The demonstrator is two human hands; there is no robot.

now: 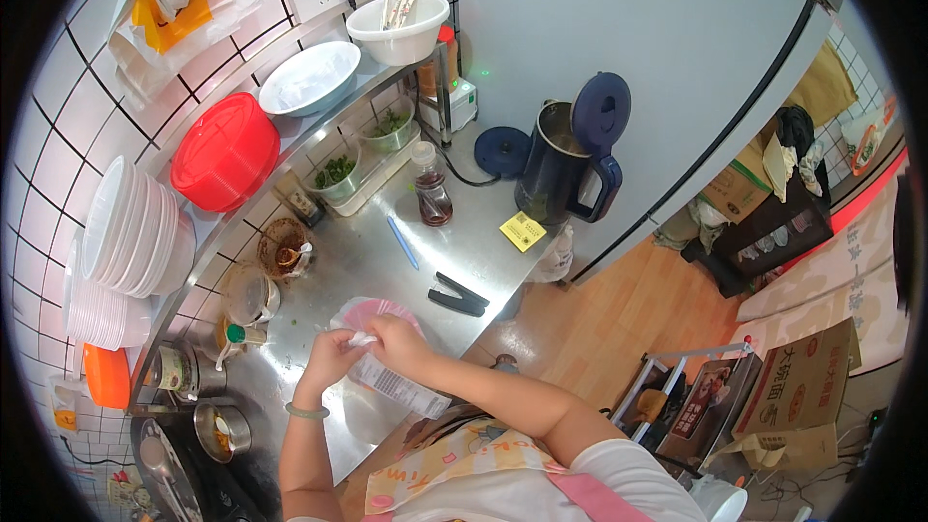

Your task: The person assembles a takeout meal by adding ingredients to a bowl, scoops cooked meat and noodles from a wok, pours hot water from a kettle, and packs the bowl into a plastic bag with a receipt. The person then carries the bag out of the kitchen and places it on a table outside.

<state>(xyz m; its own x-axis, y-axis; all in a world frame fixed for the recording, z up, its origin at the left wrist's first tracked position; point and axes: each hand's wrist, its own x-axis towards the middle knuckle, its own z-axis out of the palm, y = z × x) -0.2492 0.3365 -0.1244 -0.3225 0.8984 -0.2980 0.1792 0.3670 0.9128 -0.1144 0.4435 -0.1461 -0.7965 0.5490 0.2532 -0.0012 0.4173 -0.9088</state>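
My left hand (326, 361) and my right hand (400, 348) meet over the stainless steel counter (330, 290). Between them they pinch the twisted white neck of a thin plastic bag (361, 338). Just beyond my fingers sits a round pink-topped container (377, 310), apparently inside the bag and partly covered by my right hand. A printed paper slip (413, 390) hangs below my hands, towards my apron. To the right of the container lies a black stapler (459, 294), jaws apart. Farther off is a blue pen (403, 243).
An electric kettle (540, 177) with raised lid, a yellow card (523, 231) and a bottle of dark liquid (433, 196) stand at the back. On the left shelf are stacked white bowls (134, 232) and red lids (225, 152). Seasoning jars (285, 246) line the wall; a pot (222, 433) is lower left.
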